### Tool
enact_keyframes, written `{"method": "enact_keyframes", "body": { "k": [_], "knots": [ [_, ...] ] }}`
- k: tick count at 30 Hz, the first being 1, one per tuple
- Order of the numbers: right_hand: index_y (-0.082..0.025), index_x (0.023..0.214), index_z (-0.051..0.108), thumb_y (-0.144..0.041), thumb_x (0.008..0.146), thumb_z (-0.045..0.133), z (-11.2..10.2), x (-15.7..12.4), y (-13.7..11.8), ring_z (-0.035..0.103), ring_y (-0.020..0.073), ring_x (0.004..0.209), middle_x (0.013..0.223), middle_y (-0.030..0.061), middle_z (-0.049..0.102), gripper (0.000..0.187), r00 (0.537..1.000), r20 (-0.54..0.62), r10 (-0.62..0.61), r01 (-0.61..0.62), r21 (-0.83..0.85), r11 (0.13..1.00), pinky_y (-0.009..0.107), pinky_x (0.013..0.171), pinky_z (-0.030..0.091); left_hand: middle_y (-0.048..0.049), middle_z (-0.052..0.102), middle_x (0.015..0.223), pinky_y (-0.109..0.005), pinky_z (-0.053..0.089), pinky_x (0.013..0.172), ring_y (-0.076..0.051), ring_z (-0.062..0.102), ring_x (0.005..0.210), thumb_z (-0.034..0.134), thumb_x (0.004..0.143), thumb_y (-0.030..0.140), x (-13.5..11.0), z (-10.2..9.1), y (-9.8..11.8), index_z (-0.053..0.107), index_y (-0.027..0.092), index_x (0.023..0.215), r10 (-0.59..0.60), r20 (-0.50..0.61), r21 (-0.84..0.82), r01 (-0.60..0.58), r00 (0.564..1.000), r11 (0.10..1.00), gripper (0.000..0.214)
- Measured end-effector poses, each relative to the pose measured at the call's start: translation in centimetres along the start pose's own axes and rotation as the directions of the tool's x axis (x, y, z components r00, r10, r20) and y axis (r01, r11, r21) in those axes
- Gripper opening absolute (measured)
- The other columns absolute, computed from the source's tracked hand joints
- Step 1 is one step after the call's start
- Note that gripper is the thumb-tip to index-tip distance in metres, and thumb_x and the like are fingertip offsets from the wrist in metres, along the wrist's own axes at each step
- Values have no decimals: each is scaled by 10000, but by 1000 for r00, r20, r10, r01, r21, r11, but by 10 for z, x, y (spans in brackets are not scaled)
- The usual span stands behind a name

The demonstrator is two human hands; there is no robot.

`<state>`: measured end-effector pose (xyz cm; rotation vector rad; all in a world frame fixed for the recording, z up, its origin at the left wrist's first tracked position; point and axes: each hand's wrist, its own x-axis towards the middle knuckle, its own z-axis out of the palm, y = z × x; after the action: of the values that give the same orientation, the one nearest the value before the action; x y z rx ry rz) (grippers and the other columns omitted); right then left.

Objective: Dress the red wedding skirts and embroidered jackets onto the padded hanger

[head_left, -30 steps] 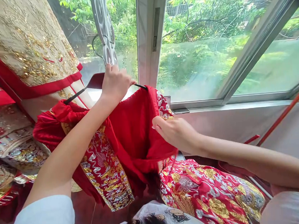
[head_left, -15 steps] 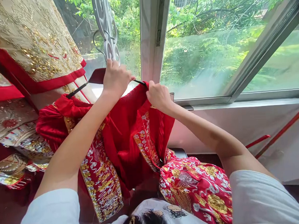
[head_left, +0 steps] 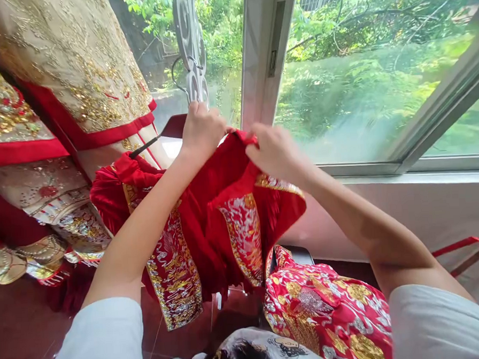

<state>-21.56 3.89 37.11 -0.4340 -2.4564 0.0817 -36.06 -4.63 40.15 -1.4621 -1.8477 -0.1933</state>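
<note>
A red embroidered jacket (head_left: 209, 224) with gold and silver trim hangs on a black hanger (head_left: 145, 147) held up in front of me. My left hand (head_left: 201, 132) is closed around the middle of the hanger, below its wire hook (head_left: 179, 78). My right hand (head_left: 273, 152) is closed on the jacket's red shoulder fabric at the hanger's right end, close beside the left hand. The hanger's right arm is hidden under the cloth.
Gold-beaded garments with red borders (head_left: 69, 76) hang at the left. Another red embroidered garment (head_left: 330, 308) lies low at the right. A window with a white frame (head_left: 261, 55) and sill (head_left: 416, 178) is straight ahead. Dark red floor tiles (head_left: 23, 335) lie below.
My right hand rose from the jacket's lower edge to the right end of the hanger and now pulls the shoulder fabric over it. The view shifted slightly left.
</note>
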Motion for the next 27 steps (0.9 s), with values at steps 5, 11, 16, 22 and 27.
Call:
{"method": "enact_keyframes", "body": {
  "k": [5, 11, 16, 22, 27],
  "knots": [
    [-174, 951, 677, -372, 898, 448, 3, -5, 6, 556, 208, 668, 700, 80, 614, 307, 998, -68, -7, 12, 78, 997, 365, 668, 414, -108, 628, 1142, -431, 339, 971, -291, 527, 1120, 371, 942, 384, -18, -28, -7, 621, 221, 1173, -55, -67, -100, 48, 996, 994, 377],
    [-168, 1219, 628, -401, 848, 539, 18, 52, 29, 604, 201, 926, 1092, 97, 672, 447, 951, 11, -308, 285, 349, 893, 330, 809, 477, -183, 625, 1133, -519, 341, 926, -389, 511, 1129, 416, 890, 488, -97, -82, -36, 614, 153, 1099, -618, -185, 24, 632, 764, 775, 442],
    [-184, 1362, 526, -368, 870, 507, 21, 56, 7, 608, 194, 925, 1055, 78, 694, 525, 935, 30, -354, 322, 353, 879, 331, 827, 461, -210, 628, 1066, -479, 420, 828, -400, 527, 1076, 512, 815, 509, -150, -73, -32, 592, 134, 1088, -635, -167, 189, 656, 755, 730, 471],
    [-155, 1092, 678, -481, 918, 420, 16, 66, -13, 622, 196, 755, 808, 100, 704, 450, 962, 130, -240, 144, 507, 850, 337, 686, 490, -183, 672, 934, -383, 435, 649, -336, 614, 877, 430, 845, 350, -157, -73, -36, 612, 146, 1027, -682, 25, 310, 643, 731, 701, 328],
    [-182, 883, 683, -552, 834, 563, 9, 81, -24, 598, 212, 676, 726, 108, 663, 392, 935, 241, -260, 111, 498, 860, 348, 571, 485, -72, 675, 694, -363, 417, 634, -234, 600, 678, 415, 794, 328, -157, -82, -89, 606, 206, 669, -605, 287, -97, 651, 743, 753, 259]
  ]
}}
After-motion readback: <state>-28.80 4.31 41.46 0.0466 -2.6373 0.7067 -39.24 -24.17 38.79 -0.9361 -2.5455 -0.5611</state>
